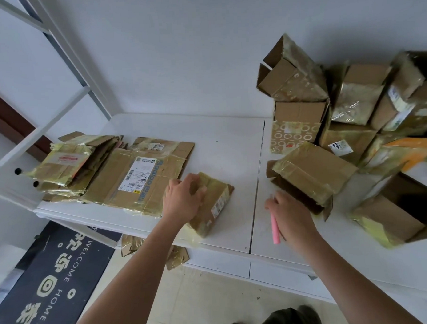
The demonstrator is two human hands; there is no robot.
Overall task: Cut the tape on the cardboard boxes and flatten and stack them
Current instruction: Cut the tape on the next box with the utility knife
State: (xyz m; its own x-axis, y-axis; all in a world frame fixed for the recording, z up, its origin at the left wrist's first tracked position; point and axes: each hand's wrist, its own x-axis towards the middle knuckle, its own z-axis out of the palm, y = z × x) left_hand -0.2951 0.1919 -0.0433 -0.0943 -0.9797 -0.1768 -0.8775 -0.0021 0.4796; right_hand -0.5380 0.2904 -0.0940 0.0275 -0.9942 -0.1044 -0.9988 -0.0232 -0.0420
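A small taped cardboard box (213, 206) lies at the table's front edge, and my left hand (182, 200) rests on top of it with fingers curled over its upper side. My right hand (287, 212) grips a pink cutter (275, 229), its handle sticking out below the fist. Just beyond that hand lies an open-ended taped box (310, 172) on its side. To the left sits a stack of flattened boxes (105, 174), the top large sheet bearing a white shipping label.
A pile of several unflattened taped boxes (361, 106) fills the right back of the white table (231, 146). An open box (398, 210) stands at the right front. Cardboard scraps (177, 256) lie on the floor under the table edge; a dark doormat (48, 279) lies left.
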